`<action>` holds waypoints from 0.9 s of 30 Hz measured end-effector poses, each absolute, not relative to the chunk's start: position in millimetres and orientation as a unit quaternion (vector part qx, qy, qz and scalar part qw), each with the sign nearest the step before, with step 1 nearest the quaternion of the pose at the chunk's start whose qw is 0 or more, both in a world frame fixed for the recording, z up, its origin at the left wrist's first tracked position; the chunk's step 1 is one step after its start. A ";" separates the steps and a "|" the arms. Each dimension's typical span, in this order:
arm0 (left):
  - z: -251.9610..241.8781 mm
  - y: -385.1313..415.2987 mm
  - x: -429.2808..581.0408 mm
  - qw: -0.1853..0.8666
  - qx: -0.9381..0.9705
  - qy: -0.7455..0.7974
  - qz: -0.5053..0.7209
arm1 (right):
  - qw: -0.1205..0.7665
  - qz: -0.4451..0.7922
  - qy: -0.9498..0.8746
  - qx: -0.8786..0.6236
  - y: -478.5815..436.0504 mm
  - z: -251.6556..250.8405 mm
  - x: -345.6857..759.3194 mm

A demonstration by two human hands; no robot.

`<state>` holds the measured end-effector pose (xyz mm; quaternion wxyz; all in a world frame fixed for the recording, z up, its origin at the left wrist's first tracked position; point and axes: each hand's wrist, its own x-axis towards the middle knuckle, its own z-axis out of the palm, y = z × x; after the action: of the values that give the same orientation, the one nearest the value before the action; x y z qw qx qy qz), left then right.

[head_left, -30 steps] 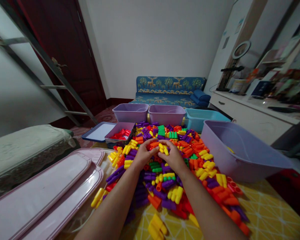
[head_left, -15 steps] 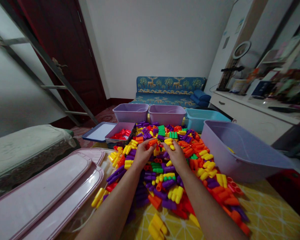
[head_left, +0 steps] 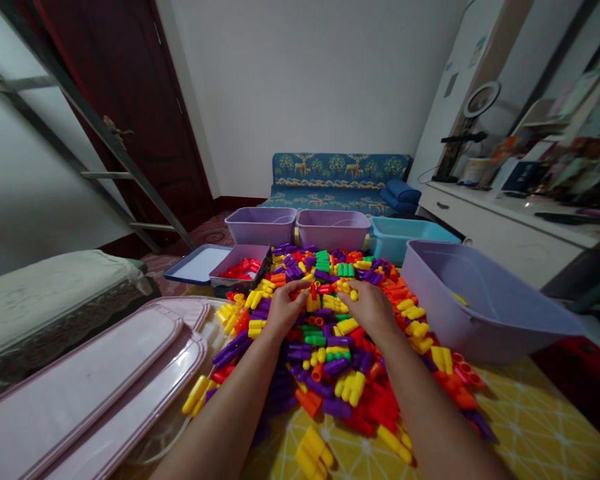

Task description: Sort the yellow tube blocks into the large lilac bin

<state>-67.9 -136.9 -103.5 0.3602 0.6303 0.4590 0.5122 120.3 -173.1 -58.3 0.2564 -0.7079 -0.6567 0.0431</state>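
Observation:
A big heap of plastic tube blocks (head_left: 330, 347) in yellow, orange, purple, green and red covers the yellow tablecloth (head_left: 530, 433). Both my hands rest on the heap's far middle. My left hand (head_left: 284, 308) is curled, thumb forward, its fingers closed among red and orange blocks; what it grips is hidden. My right hand (head_left: 373, 308) is closed, pinching small yellow blocks (head_left: 349, 291) at its fingertips. The two hands are a short gap apart.
Two purple bins (head_left: 263, 225) (head_left: 334, 230) and a blue bin (head_left: 405, 235) stand behind the heap. A large purple tub (head_left: 480, 307) sits right. A small bin with red blocks (head_left: 240, 265) and a blue-rimmed tray (head_left: 197, 265) are left. Pink lids (head_left: 80, 380) lie near left.
My hands, joined on one yellow-and-orange piece a second ago, have drawn apart. The right hand has shifted right with yellow blocks; the left has sunk onto the heap.

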 end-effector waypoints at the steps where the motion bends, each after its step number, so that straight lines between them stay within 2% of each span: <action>1: -103.8 -136.9 -68.0 0.356 0.632 0.461 0.511 | 0.269 0.051 -0.653 -0.706 -171.9 -58.5 122.0; 3: -104.5 -136.9 -68.3 0.350 0.639 0.462 0.506 | 0.343 0.091 -0.635 -0.686 -167.8 -60.1 126.2; 7: -106.3 -135.8 -68.6 0.351 0.643 0.459 0.502 | 0.619 0.229 -0.472 -0.584 -160.6 -53.8 141.4; 9: -106.4 -135.5 -68.3 0.356 0.640 0.458 0.503 | 0.742 0.256 -0.355 -0.508 -161.3 -42.3 153.1; 11: -105.2 -136.3 -67.8 0.352 0.643 0.461 0.500 | 0.822 0.255 -0.255 -0.441 -164.9 -28.1 166.0; 13: -102.7 -137.9 -67.4 0.338 0.652 0.469 0.490 | 0.864 0.278 -0.172 -0.383 -169.9 -15.4 177.7; 17: -98.0 -141.4 -67.3 0.323 0.665 0.475 0.477 | 0.882 0.334 -0.124 -0.307 -176.7 -4.5 188.7; 20: -97.4 -141.8 -67.1 0.325 0.663 0.470 0.483 | 0.853 0.361 -0.187 -0.326 -174.3 -11.5 183.9; 24: -100.0 -140.2 -66.3 0.324 0.657 0.473 0.489 | 0.710 0.422 -0.347 -0.444 -164.5 -39.1 159.6; 27: -102.2 -139.0 -66.3 0.307 0.667 0.472 0.488 | 0.569 0.406 -0.483 -0.527 -157.5 -62.5 138.1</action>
<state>-66.3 -139.0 -102.2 0.3072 0.6670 0.4723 0.4876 138.1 -157.5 -62.5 0.5690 -0.5269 -0.4834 0.4061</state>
